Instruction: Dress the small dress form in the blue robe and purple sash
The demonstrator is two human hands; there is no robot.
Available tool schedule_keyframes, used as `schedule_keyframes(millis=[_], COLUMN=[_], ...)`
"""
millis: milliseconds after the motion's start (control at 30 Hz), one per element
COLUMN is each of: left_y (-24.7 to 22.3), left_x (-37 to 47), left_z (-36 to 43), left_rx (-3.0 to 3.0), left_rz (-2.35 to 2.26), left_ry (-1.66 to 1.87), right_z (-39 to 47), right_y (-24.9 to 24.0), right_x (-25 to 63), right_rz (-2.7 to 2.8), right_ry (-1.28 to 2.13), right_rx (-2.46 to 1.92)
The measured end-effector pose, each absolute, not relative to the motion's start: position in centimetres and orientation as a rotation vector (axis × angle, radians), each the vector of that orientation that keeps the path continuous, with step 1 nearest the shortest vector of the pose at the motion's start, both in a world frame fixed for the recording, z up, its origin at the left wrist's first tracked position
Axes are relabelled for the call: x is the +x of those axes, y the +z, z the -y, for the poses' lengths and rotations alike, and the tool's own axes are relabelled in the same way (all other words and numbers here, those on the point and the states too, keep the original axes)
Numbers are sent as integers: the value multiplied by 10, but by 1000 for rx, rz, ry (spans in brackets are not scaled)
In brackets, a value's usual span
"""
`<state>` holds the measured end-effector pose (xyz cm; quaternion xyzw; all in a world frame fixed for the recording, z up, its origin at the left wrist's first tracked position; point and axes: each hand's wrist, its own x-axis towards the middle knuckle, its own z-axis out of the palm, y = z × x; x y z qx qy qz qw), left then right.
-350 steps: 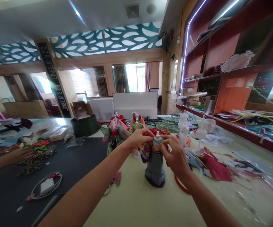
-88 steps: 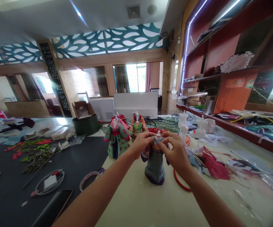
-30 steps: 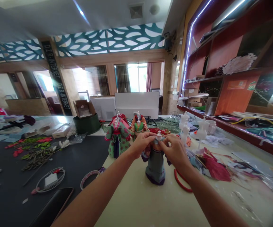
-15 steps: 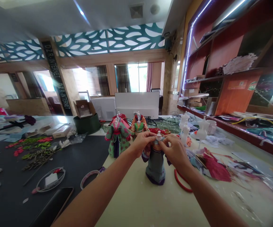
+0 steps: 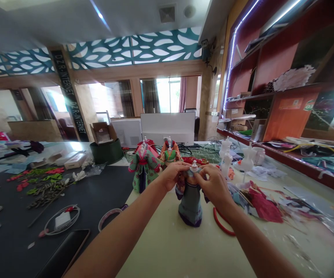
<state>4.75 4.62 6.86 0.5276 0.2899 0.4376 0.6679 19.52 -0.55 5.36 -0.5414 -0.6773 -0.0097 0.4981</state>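
Observation:
A small mannequin (image 5: 194,165) with a white neck knob stands upright on the pale table, wearing a grey-blue miniature robe (image 5: 190,204) with a dark purple hem. My left hand (image 5: 174,175) pinches the robe's cloth at the mannequin's left-side shoulder as I see it. On the opposite shoulder my right hand (image 5: 215,181) also has thumb and fingers closed on the cloth near the collar. The fingertips partly cover the collar and sleeves. Just behind and to the left stands a mannequin in a green and pink robe (image 5: 144,172).
An orange-robed mannequin (image 5: 168,152) stands farther back. Bare white mannequins (image 5: 226,158) and cloth scraps (image 5: 263,202) lie to the right. A red ring (image 5: 221,224) is beside my right forearm. A phone (image 5: 64,253), a coiled cable (image 5: 62,220) and artificial sprigs (image 5: 46,189) rest on the dark mat.
My left hand has shifted very slightly, with the sleeve beneath it moving a little. The right hand keeps its pinch, and the mannequin stands in the same spot.

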Motion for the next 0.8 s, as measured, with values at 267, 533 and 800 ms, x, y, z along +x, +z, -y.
schedule_keyframes(millis=[267,533,800], left_y=[67,68,69], left_x=[46,41,48], left_z=[-45,-42,-42], left_rx=[1190,1247,1219], left_rz=[-638,-636,-655], left_ry=[994,969,1054], right_z=[6,6,5], right_y=[53,54,53], right_x=[195,194,192], right_rz=[1642,1651,1646], right_ry=[-29,-73,-63], right_rx=[-1318,-1301,-1303])
